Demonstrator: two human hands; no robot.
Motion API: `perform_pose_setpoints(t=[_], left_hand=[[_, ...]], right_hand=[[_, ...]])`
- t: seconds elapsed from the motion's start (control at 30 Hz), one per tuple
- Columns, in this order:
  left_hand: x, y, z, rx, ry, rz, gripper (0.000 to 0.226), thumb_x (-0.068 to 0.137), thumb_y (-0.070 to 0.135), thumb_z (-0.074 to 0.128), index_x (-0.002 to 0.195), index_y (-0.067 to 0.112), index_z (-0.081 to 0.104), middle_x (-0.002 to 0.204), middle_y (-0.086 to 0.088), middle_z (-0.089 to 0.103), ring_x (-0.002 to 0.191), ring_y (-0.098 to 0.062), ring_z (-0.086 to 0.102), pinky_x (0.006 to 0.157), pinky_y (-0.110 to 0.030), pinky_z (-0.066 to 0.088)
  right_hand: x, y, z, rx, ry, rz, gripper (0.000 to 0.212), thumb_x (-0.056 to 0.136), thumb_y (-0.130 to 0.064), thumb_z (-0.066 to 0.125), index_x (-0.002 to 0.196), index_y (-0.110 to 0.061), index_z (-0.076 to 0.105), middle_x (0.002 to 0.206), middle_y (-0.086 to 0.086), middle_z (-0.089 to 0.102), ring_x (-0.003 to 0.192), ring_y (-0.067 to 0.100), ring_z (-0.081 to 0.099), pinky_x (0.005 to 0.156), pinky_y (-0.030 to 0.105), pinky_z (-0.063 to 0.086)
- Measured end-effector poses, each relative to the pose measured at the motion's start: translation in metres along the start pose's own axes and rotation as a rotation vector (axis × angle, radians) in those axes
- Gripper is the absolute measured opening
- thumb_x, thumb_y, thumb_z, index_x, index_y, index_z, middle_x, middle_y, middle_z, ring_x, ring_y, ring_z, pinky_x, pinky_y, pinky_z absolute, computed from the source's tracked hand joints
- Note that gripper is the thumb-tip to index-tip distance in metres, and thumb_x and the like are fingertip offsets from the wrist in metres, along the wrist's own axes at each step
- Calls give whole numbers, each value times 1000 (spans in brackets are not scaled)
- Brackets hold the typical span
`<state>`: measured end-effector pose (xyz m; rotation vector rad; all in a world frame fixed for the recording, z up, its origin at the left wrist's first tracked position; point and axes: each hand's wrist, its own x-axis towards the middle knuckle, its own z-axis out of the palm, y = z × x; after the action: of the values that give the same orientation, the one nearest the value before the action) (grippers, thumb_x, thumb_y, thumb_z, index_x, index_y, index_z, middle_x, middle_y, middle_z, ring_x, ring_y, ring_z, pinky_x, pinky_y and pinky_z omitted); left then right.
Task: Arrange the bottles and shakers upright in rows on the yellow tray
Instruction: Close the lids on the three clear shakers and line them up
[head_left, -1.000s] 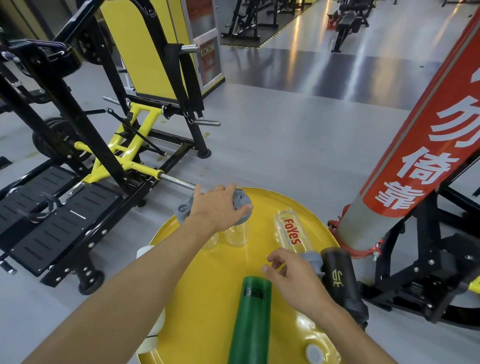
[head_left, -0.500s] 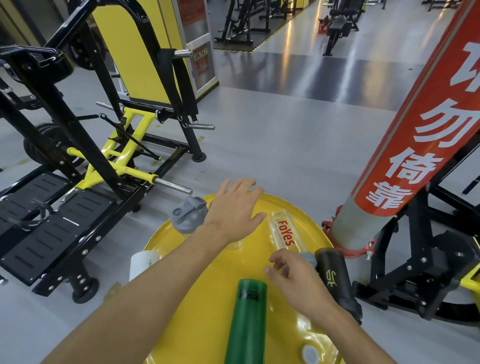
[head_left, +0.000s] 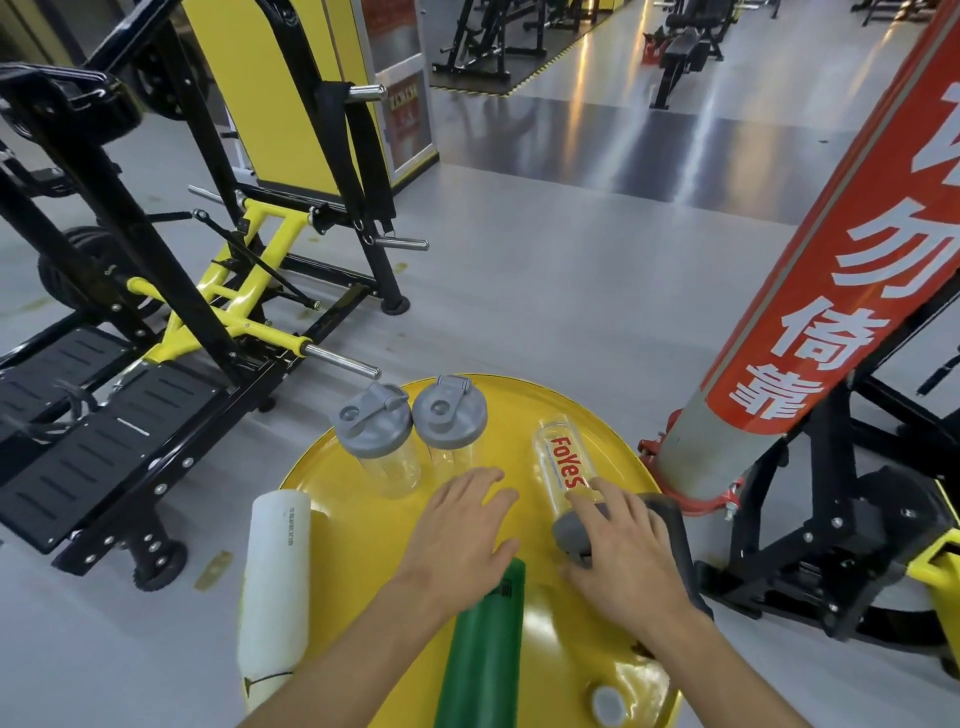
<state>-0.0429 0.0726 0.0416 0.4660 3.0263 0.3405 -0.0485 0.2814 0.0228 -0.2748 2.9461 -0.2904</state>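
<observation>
Now, shakers: two grey-lidded shakers upright at tray far edge.
FoYes bottle: lying, right side.
Left hand: open, flat over tray.
Right hand: closing on FoYes bottle's cap end.

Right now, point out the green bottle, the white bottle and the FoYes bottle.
green bottle (head_left: 483, 644), head view, middle of its body.
white bottle (head_left: 274, 582), head view, middle of its side, lying at the tray's left edge.
FoYes bottle (head_left: 563, 462), head view, clear body at the red lettering.

Bright, even indoor light — glare streaks on the far floor; wide-angle edges bend.
</observation>
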Motion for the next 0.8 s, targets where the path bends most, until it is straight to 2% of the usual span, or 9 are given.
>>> perform_pose_setpoints(t=[0.13, 0.23, 0.3, 0.43, 0.57, 0.63, 0.73, 0.8], left_hand=[[-23, -8, 15, -70, 2, -90, 52, 97, 46, 51, 146, 30, 42, 159, 6, 32, 149, -14, 25, 124, -34, 22], [-36, -19, 22, -127, 24, -186, 52, 97, 46, 50, 146, 32, 43, 157, 9, 34, 147, -12, 27, 122, -32, 24], [-43, -26, 27, -158, 32, -250, 52, 96, 48, 49, 146, 32, 43, 156, 10, 35, 147, -11, 28, 121, -33, 27], [-54, -38, 34, -204, 33, -344, 54, 96, 50, 50, 146, 33, 43, 156, 10, 35, 146, -12, 28, 120, -34, 29], [-61, -47, 38, -227, 45, -394, 55, 95, 51, 51, 147, 32, 43, 155, 10, 37, 145, -12, 31, 119, -35, 31], [-63, -49, 39, -240, 54, -411, 55, 95, 52, 52, 146, 32, 44, 154, 10, 39, 144, -12, 33, 118, -34, 32], [-66, -52, 39, -253, 75, -423, 55, 95, 51, 53, 145, 32, 46, 152, 10, 42, 143, -12, 36, 117, -34, 35], [-67, -53, 40, -258, 83, -427, 54, 95, 51, 53, 145, 32, 46, 152, 10, 42, 142, -12, 36, 116, -34, 36]], right_hand=[[9, 6, 10, -49, -52, 14, 98, 79, -53, 72, 158, -39, 16, 167, 3, 17, 146, 32, 31, 118, 49, 31], [16, 9, 16, -53, -67, 25, 109, 75, -56, 77, 158, -40, 8, 169, 8, 12, 142, 32, 43, 119, 48, 30], [21, 10, 16, -62, -63, 35, 114, 72, -60, 78, 158, -39, 6, 167, 10, 17, 137, 31, 50, 118, 46, 31], [29, 9, 12, -5, -43, 45, 108, 72, -56, 80, 156, -37, 14, 154, 9, 37, 123, 32, 59, 105, 46, 47], [35, 4, 8, 141, -129, 59, 109, 72, -54, 82, 157, -37, 15, 154, 7, 33, 121, 31, 58, 89, 44, 59], [37, 2, 5, 184, -164, 64, 105, 74, -51, 80, 158, -38, 18, 153, 6, 34, 117, 30, 60, 86, 41, 60], [40, -2, -2, 250, -189, 85, 99, 77, -49, 79, 158, -39, 23, 145, 6, 43, 116, 29, 59, 93, 43, 55], [44, -1, -7, 320, -205, 93, 97, 76, -48, 80, 157, -36, 28, 142, 7, 50, 118, 29, 56, 92, 43, 53]])
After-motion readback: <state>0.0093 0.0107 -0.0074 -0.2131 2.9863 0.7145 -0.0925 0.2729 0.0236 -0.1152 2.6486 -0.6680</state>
